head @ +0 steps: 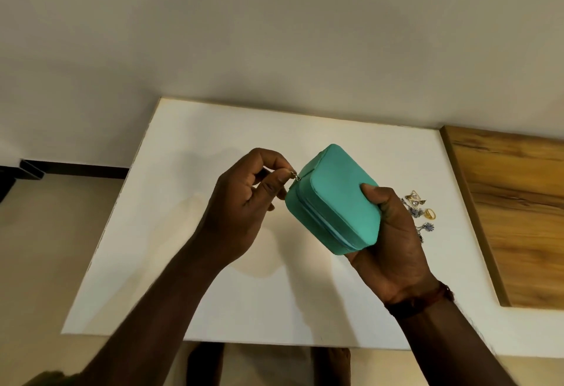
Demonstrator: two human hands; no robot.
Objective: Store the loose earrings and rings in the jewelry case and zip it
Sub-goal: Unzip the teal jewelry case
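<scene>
Left hand (244, 199): raised above the bench, thumb and forefinger pinching the small metal zipper pull (294, 175); the other fingers are curled loosely toward the palm.

Right hand (393, 242): cradles the jewelry case (332, 202) from below and from its right end, with the thumb pressed on the lid near the right corner. The fingers underneath are hidden by the case. A dark reddish wristband (421, 300) sits on this wrist.

Jewelry case: teal, rectangular with rounded corners, held in the air between the two hands, clear of the bench and tilted so that its left end is higher. The lid lies closed against the base, and a paler zip line runs along the near side. The zipper pull stands at the upper left corner. How far round the zip is drawn cannot be told.

Loose jewelry: a small cluster lies on the bench just beyond the right hand, partly hidden by it. It includes a gold ring (429, 214), a gold piece with a clear stone (415, 197) and silver earrings (427, 227) with bluish stones. The exact count is unclear.

Bench (213, 263): a white, flat top set against a pale wall (274, 34).

Wooden panel (518, 217): brown grain, on the right side of the bench and well apart from the case.

Floor (45, 248): beige, visible to the left of the bench.
</scene>
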